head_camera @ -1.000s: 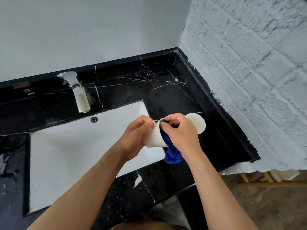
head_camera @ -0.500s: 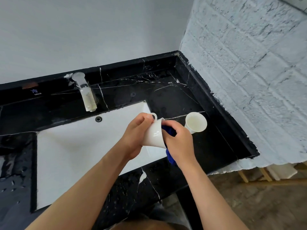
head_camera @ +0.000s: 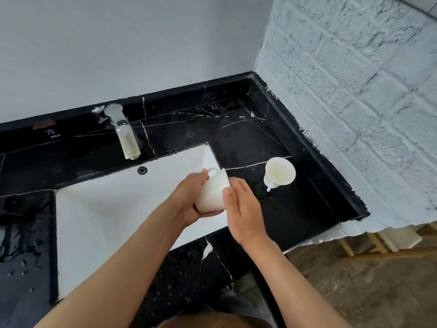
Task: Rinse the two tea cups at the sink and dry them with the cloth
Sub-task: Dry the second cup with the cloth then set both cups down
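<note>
- A person's left hand (head_camera: 189,197) grips a white tea cup (head_camera: 212,195) tipped on its side over the near right corner of the white sink (head_camera: 106,221), its handle uppermost and its mouth turned toward the right hand.
- The right hand (head_camera: 246,209) lies against the cup's rim, thumb on the outer wall; its fingers curve down behind the cup, and whether they pinch anything there cannot be told.
- The blue cloth, which half a second ago bulged from under the right hand at the cup's mouth, is no longer in sight; it may be balled in the palm, tucked inside the cup or dropped, and the view does not settle which.
- The cup has rolled in the left hand's grip since a second ago, so the handle now stands clear above the knuckles.
- The second tea cup (head_camera: 280,171) stands upright on the black marble worktop (head_camera: 272,209), beyond and to the right of the right hand, well apart from it, in the same place as before.
- Read as a judgement: wiping of the held cup looks near its end, and setting it down beside its twin seems the likely step to follow.
- The tap (head_camera: 125,136) beyond the left hand shows no running water.
</note>
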